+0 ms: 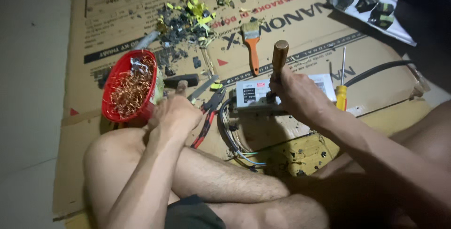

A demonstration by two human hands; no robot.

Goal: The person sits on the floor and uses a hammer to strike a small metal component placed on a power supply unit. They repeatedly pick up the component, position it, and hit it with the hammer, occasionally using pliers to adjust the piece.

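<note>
My right hand [297,95] is closed around a tool with a round wooden handle [280,54]. The tool stands upright, and its tip, hidden by my fingers, rests on a flat white and silver electronics box [251,95] on the cardboard. My left hand [174,112] is a fist above my left knee. It grips a short wooden handle [182,87] that meets a black hammer head [185,79]. Red-handled pliers [206,116] lie between the two hands. A yellow-handled screwdriver [341,95] rests just right of the box.
A red bowl of copper wire scraps [131,88] stands left of my left hand. Farther back lie an orange-handled paintbrush [252,46] and a pile of black and yellow fragments [188,22]. Cables [235,142] curl below the box. A plastic bag of parts [376,10] lies top right. Flattened cardboard [300,27] covers the floor.
</note>
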